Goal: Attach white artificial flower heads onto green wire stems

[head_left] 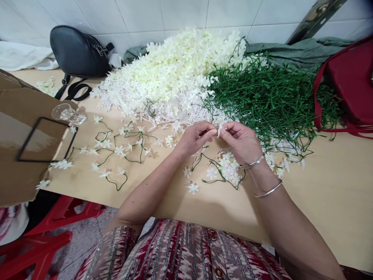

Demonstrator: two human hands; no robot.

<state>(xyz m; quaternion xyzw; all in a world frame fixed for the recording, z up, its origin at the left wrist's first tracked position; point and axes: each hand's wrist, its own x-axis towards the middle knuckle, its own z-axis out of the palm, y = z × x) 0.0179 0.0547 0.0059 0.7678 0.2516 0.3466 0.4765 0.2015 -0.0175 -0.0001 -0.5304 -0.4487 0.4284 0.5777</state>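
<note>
My left hand (199, 137) and my right hand (240, 142) meet over the table, thumbs and fingertips pinched close together. Between them is a small white artificial flower piece (219, 130), gripped by the right fingertips and touched by the left ones. Its exact shape is partly covered by the fingers. Below my hands lie loose white blossoms (230, 167) and green stems with flowers (218, 179). Farther left, several assembled flower sprigs (119, 149) are spread out. Beyond the hands rises a heap of white petals (186, 66), beside a pile of green plastic stems (262, 93).
A black backpack (80, 52) rests against the tiled wall. At left are a cardboard box (32, 155) and a clear plastic cup (68, 113) lying on its side. A red bag (349, 81) stands at right. Red stools (37, 249) are below the table's left edge.
</note>
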